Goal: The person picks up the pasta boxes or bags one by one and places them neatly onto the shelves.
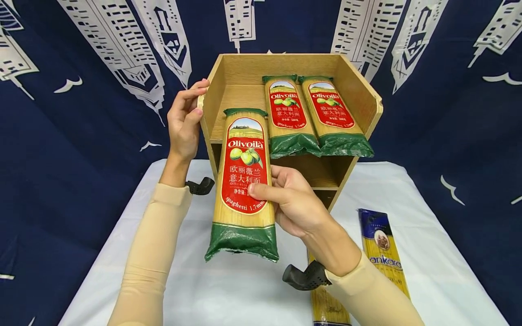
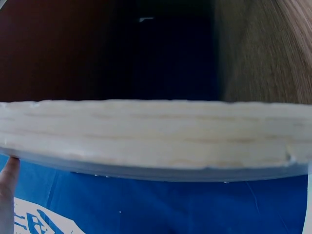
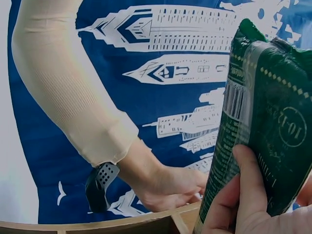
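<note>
My right hand [image 1: 299, 201] holds a pack of Olivoilà spaghetti [image 1: 246, 181] by its right side, thumb across the red label. The pack is tilted in front of the top compartment's left part. In the right wrist view its green printed back [image 3: 278, 122] shows, with the fingers [image 3: 251, 180] against it. With the left hand [image 1: 185, 120] I grip the left side panel of a wooden shelf [image 1: 205, 108] near its front edge. Two similar spaghetti packs, one in the middle [image 1: 285, 108] and one at the right [image 1: 332, 108], lie side by side on the top level.
On the white-covered table [image 1: 183, 280] lie a blue and yellow Ankara pasta pack [image 1: 383, 249] and another yellow pack [image 1: 328, 308], partly hidden by the right arm. Lower compartments [image 1: 322, 172] open beneath the top level. A dark blue printed curtain [image 1: 102, 113] hangs behind.
</note>
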Available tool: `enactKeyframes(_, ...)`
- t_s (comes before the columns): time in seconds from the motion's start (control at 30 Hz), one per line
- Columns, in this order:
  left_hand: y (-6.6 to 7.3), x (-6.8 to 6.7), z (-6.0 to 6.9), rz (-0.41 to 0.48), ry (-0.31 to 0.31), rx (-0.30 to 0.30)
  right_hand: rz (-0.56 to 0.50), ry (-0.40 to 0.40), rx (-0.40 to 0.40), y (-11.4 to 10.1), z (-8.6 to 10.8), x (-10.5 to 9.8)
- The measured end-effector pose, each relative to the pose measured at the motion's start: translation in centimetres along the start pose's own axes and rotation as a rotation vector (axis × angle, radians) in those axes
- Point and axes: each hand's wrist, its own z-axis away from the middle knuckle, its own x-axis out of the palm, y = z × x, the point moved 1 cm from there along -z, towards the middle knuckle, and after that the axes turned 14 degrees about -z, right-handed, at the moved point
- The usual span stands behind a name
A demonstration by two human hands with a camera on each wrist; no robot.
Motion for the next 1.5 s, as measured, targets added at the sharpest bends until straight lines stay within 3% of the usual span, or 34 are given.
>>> enactKeyframes(0.43, -0.2, -0.1, 0.0, -0.035, 0.0, 0.009, -0.057, 0.129, -0.026, -0.6, -3.0, -0.4)
enactKeyframes(0.7, -0.2, -0.1, 0.1, -0.036, 0.015, 0.003, -0.129, 0.069, -0.088, -0.2, -1.2, -0.4)
enactKeyframes(0.9, -0.1, 0.0, 0.2, -0.033, 0.018, 0.002, -0.087, 0.113, -0.177, 0.2, 0.0, 0.0)
enactKeyframes(1.0, -0.1, 0.1, 0.2, -0.029, 0.017, 0.001, -0.019, 0.069, -0.214, 0.3, 0.4, 0.2)
enactKeyframes(1.27, 0.0, -0.1, 0.2, -0.037, 0.019, -0.001, 0.074, -0.239, -0.152, 0.6, 1.4, 0.2)
enactKeyframes(1.37, 0.0, 0.0, 0.2, -0.036, 0.016, -0.003, 0.105, -0.272, -0.141, 0.8, 1.7, 0.3)
enactKeyframes(1.5, 0.0, 0.0, 0.2, -0.035, 0.016, -0.006, 0.129, -0.22, -0.164, 0.8, 1.8, 0.4)
